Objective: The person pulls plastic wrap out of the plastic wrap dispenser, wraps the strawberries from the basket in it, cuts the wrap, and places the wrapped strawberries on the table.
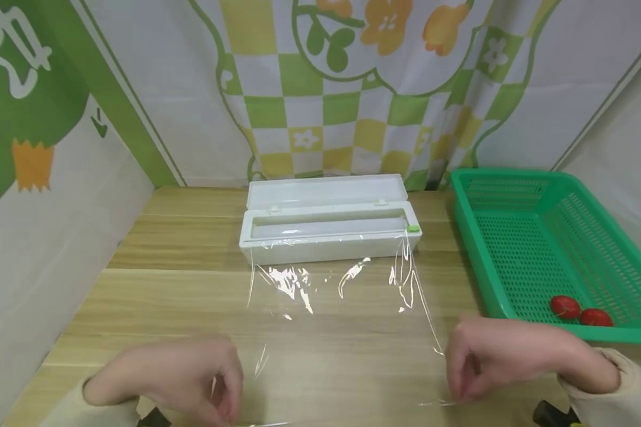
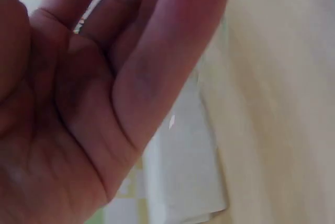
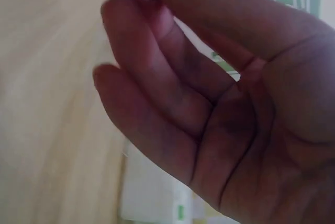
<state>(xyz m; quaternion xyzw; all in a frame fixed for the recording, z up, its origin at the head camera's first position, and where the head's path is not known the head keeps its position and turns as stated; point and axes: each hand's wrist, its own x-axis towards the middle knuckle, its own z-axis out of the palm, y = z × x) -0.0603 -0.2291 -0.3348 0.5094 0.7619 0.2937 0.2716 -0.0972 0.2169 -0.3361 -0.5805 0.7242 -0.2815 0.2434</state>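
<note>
A clear sheet of cling film (image 1: 347, 320) stretches from a white cling film dispenser box (image 1: 331, 249) toward the front of the table. The box stands with its lid (image 1: 326, 191) raised, and a small green slider (image 1: 413, 228) sits at its right end. At the front left, my left hand (image 1: 187, 370) pinches one corner of the film. My right hand (image 1: 504, 359) pinches the other corner at the front right. In the right wrist view, the thumb and fingertips of the right hand (image 3: 172, 72) meet. The left fingertips are cut off in the left wrist view.
A green plastic basket (image 1: 486, 261) stands on the right, with two red tomatoes (image 1: 565, 307) in its near corner. Behind the wooden table (image 1: 165, 296) hangs a patterned curtain (image 1: 310, 112), and a pale wall covering (image 1: 117, 178) rises along the left edge.
</note>
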